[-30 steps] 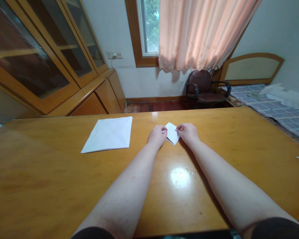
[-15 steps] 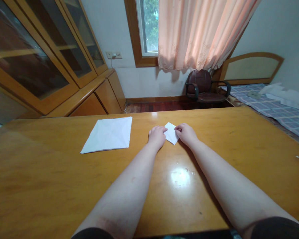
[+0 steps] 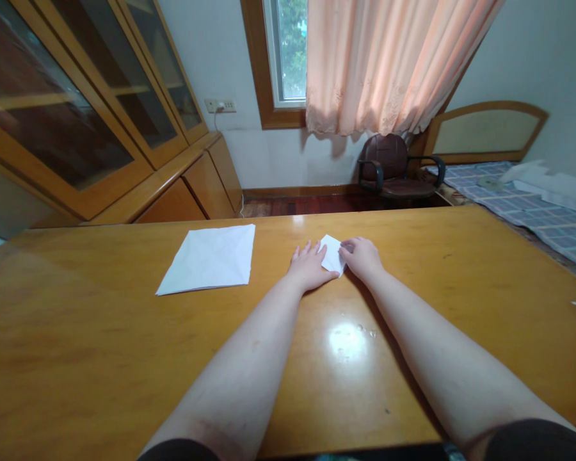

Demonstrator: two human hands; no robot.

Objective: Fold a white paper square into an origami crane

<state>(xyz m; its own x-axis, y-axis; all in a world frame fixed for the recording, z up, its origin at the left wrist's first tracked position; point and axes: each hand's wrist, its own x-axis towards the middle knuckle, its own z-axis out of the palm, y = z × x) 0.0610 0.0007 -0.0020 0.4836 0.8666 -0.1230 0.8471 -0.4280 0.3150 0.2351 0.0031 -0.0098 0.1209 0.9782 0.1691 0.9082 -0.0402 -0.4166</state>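
A small folded piece of white paper (image 3: 333, 254) lies on the wooden table (image 3: 125, 358), between my two hands. My left hand (image 3: 310, 265) rests with fingers spread along its left side, the thumb reaching to the paper's near corner. At the paper's right edge, my right hand (image 3: 361, 256) has its thumb and fingers pinched together on it. Part of the paper is hidden under the fingers.
A stack of larger white paper sheets (image 3: 208, 259) lies to the left on the table. Beyond the far edge stand a brown armchair (image 3: 386, 166) and a bed (image 3: 494, 186). A glass-doored cabinet (image 3: 163, 173) is at the left.
My left hand has opened out, its fingers spreading and its thumb moving down to the near corner of the small paper. My right hand stays at the right edge, barely shifted.
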